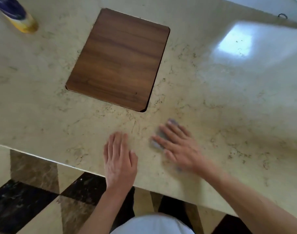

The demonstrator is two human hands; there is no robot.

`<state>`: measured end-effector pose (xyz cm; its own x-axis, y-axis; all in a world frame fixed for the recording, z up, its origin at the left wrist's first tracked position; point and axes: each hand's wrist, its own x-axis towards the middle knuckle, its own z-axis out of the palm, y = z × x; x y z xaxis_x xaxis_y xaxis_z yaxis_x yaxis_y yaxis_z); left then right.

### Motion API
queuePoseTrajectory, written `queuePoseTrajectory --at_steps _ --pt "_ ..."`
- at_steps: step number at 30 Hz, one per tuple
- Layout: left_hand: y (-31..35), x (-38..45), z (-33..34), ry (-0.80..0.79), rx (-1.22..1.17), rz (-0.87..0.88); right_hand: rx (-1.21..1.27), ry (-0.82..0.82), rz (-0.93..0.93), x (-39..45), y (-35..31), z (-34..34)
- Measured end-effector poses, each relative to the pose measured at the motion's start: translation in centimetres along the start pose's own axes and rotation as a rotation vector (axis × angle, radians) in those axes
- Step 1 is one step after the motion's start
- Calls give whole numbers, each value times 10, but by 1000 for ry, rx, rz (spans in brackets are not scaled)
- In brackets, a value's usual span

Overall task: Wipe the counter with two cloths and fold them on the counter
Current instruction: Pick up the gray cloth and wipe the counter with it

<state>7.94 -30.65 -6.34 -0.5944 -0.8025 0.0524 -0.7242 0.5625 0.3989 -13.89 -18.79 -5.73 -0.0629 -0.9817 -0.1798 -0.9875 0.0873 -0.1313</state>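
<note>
The beige marbled counter (228, 102) fills most of the head view. My right hand (179, 147) lies flat, fingers spread, pressing down on a small grey-blue cloth (155, 144). Only bits of the cloth peek out past the fingertips, and the hand is blurred by motion. My left hand (119, 159) rests palm down on the bare counter just left of it, near the front edge, with nothing visible under it. I see only one cloth.
A dark wooden board (120, 59) sits set into the counter beyond my hands. A yellow and blue bottle (17, 16) stands at the far left corner. The counter's front edge runs diagonally, with checkered floor tiles (26, 203) below it. A small dark ring (282, 15) lies far right.
</note>
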Motion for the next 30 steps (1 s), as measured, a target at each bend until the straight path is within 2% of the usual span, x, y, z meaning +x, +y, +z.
queuePoseTrajectory --at_steps 3,4,6,8,11,14,16,17,19,22,24,25,27,30 --pt "25 -10 14 -62 130 -61 15 26 427 23 132 -31" --pt "30 -11 17 -87 162 -94 14 59 511 38 163 -41" --pt "35 -10 21 -91 216 -140 5 104 555 82 190 -53" --pt "36 -9 25 -87 266 -158 19 131 477 122 172 -56" --pt "31 -7 25 -76 298 -166 16 162 167 128 104 -44" --pt "33 -7 24 -73 290 -172 27 108 -250 40 37 -7" --pt "34 -7 23 -72 303 -170 59 7 -424 -33 27 10" --pt "35 -7 24 -78 301 -181 59 -30 -458 -58 42 13" --pt "37 -6 24 -78 302 -210 20 -37 -380 -67 105 3" --pt "40 -7 25 -55 300 -213 -110 95 49 -16 219 -29" --pt "42 -6 24 -61 295 -209 -25 107 343 27 247 -50" --pt "43 -5 23 -70 297 -214 18 125 402 45 234 -52" --pt "45 -5 22 -91 295 -230 -1 150 293 59 174 -40" --pt "48 -6 19 -101 268 -242 16 147 -174 11 57 -13"
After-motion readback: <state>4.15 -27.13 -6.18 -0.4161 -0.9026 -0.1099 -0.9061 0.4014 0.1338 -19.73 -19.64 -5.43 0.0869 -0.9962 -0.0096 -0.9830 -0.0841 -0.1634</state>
